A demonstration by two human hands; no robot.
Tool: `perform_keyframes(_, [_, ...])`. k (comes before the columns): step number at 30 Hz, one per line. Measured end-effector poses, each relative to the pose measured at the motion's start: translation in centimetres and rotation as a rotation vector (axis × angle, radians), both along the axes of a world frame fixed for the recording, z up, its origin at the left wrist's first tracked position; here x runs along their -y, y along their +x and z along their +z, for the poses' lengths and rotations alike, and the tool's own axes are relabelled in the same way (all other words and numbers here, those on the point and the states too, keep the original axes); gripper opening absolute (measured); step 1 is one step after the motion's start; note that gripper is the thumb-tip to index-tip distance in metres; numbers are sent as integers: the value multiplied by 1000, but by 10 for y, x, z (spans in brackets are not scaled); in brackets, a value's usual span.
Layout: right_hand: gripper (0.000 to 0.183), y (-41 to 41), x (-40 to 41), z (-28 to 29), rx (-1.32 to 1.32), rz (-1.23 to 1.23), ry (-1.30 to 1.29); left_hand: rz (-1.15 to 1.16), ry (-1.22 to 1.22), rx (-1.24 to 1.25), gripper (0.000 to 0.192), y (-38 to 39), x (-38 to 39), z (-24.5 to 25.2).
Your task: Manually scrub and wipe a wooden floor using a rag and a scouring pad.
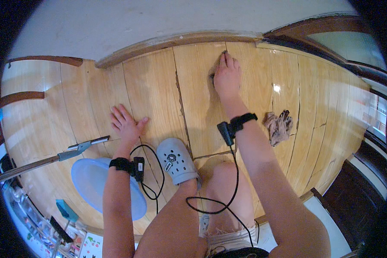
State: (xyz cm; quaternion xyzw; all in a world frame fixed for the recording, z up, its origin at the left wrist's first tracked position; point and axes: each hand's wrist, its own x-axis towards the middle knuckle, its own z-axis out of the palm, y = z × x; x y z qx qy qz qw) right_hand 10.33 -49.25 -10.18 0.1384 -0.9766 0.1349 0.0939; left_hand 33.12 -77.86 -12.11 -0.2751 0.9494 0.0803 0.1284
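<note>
My right hand [227, 75] is down on the wood-plank floor [200, 129], close to the baseboard, with its fingers bent together. Something small and dark shows at its fingertips and along its left edge; what it is cannot be made out. Flat on the planks at the left, my left hand [126, 124] has its fingers apart and holds nothing. A crumpled brownish cloth [279, 126] lies on the floor to the right of my right forearm. Both wrists wear black straps with cabled devices. Beside my left forearm is a pale blue plastic basin [87, 182].
A squeegee [84, 146] with a long pole reaches in from the left, above the basin. A grey clog [177, 161] is on my foot between my arms. The wooden baseboard [187, 40] runs along the wall ahead. Dark wooden furniture [351, 190] stands at the lower right.
</note>
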Motion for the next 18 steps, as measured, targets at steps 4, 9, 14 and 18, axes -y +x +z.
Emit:
perform_keyframes(4, [36,-35,2,8,54,82,168,32,104,98,116,-10,0,8])
perform_keyframes(9, [43,-5,11,13,81,73,242,103,95,171,115,-10,8,16])
perform_keyframes(14, [43,-41,-7,10,171,108,377,200,477,42,106,-67,-32,39])
perform_keyframes(18, [40,-23,7,18,59,156,451,-2,552,-159,96,-73,-33,41])
